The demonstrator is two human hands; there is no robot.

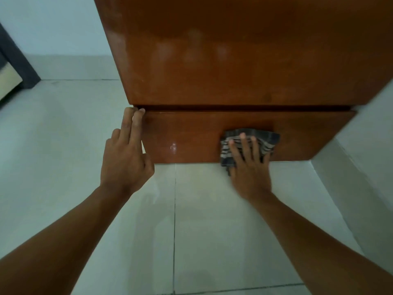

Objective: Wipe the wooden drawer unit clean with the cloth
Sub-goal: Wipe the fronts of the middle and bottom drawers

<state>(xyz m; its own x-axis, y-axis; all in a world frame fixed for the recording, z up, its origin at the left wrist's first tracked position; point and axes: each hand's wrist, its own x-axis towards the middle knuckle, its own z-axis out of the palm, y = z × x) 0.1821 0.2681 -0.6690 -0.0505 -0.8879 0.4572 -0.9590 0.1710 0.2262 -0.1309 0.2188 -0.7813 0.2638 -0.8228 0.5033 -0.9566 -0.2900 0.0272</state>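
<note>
The wooden drawer unit (234, 60) fills the upper middle of the head view, glossy brown, with a lower drawer front (187, 135) slightly pulled out. My right hand (248, 167) lies flat with fingers spread, pressing a grey and white checked cloth (263, 137) against the right half of that drawer front. My left hand (125, 158) rests at the drawer's left edge, two fingertips touching the top left corner beside the gap. A small pale smudge (174, 147) shows on the drawer front between my hands.
Pale floor tiles (174, 231) lie below the unit. A white wall (53, 28) stands behind on the left and another wall (372, 145) sits close on the right. A dark curtain (19, 67) and a beige object (8, 81) are at the far left.
</note>
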